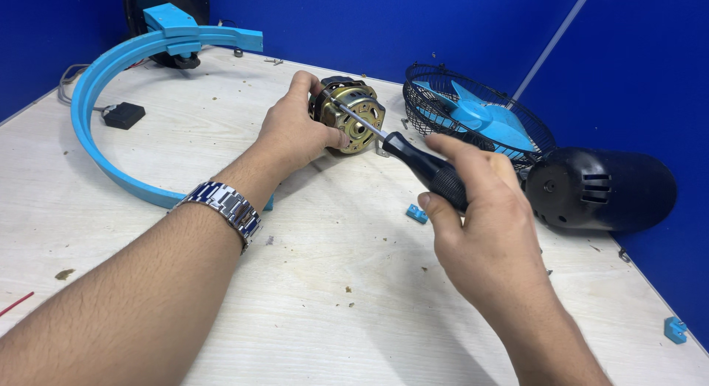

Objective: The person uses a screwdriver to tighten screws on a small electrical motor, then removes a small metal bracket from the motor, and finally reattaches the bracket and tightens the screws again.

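The fan motor (pixel 348 114) is sitting mid-tabletop (pixel 332 283), the left hand (pixel 295 135) clamping its grip around it to steady it. The right hand (pixel 480 223), grip closed on the screwdriver (pixel 413 161), is approaching from four o'clock; fan guard (pixel 517 146) lying at three o'clock.

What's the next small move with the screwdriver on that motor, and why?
Probably seat the tip and turn: the right hand holds the screwdriver by its black handle, its shaft already reaching the motor face, while the left hand braces the motor on the table.
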